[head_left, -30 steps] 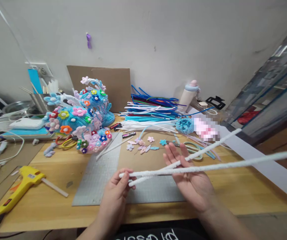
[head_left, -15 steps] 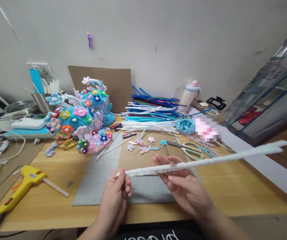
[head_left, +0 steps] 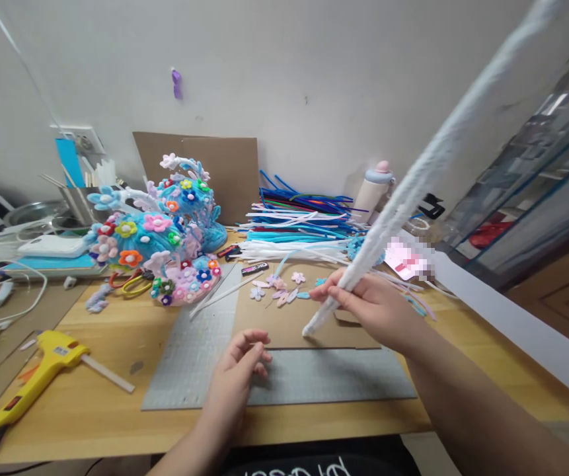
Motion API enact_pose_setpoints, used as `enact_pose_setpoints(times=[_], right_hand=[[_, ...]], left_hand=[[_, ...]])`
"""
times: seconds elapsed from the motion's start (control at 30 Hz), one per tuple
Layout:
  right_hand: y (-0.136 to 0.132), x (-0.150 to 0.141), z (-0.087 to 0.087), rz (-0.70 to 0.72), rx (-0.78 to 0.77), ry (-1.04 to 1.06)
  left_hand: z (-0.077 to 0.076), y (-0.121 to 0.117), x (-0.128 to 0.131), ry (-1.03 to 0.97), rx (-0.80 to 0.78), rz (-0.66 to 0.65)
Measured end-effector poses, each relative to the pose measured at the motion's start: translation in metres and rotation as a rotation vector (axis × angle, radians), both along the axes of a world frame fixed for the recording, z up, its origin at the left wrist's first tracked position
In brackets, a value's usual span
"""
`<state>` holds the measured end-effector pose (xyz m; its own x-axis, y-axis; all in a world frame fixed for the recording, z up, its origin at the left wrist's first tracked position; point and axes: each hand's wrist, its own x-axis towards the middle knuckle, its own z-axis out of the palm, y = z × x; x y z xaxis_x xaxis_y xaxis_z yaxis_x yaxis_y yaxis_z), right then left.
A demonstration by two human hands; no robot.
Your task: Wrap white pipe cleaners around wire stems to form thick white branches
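My right hand (head_left: 371,301) grips a long white fuzzy stem (head_left: 403,198) that looks like twisted pipe cleaners. The stem slants from its lower end above the cardboard sheet (head_left: 274,324) up past the top right edge of the view. My left hand (head_left: 239,367) hangs over the grey cutting mat (head_left: 324,377), fingers loosely curled and apart, holding nothing. Beyond my hands, small pipe-cleaner flowers and petals (head_left: 281,294) in pink, lilac and blue lie on the cardboard. The scissors seen earlier are mostly hidden behind my right hand.
A yellow glue gun (head_left: 36,377) lies at left with its stick poking out. Fuzzy flower-covered decorations (head_left: 150,238) stand at the back left. A pile of coloured pipe cleaners (head_left: 299,228) and a bottle (head_left: 371,192) are at the back. A glass cabinet (head_left: 532,178) borders the right side.
The left hand has let go of the white stem. My right hand has closed on it near its lower end and swung it from nearly level to steeply slanted, upper end towards the top right.
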<state>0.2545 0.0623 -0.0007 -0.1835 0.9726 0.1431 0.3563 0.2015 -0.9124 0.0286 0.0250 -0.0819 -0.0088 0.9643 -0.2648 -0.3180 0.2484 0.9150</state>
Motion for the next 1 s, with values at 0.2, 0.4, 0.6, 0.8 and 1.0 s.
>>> enact_pose_setpoints(times=[0.2,0.4,0.6,0.8,1.0], right_hand=[[0.003,-0.010,-0.022,0.037,-0.030,-0.005],[0.000,-0.011,-0.021,0.019,-0.190,0.340],[-0.018,-0.036,-0.024,-0.037,-0.228,0.959],[-0.027,-0.047,-0.045,-0.200,-0.326,1.170],[-0.030,-0.050,-0.052,-0.168,-0.362,1.181]], left_hand=[[-0.013,-0.001,-0.001,0.011,-0.018,-0.083],[-0.003,0.000,0.004,0.180,0.089,-0.155],[0.003,-0.001,0.006,0.567,0.509,-0.331],[-0.003,-0.006,0.006,0.647,0.453,-0.403],[0.001,-0.004,0.003,0.644,0.380,-0.431]])
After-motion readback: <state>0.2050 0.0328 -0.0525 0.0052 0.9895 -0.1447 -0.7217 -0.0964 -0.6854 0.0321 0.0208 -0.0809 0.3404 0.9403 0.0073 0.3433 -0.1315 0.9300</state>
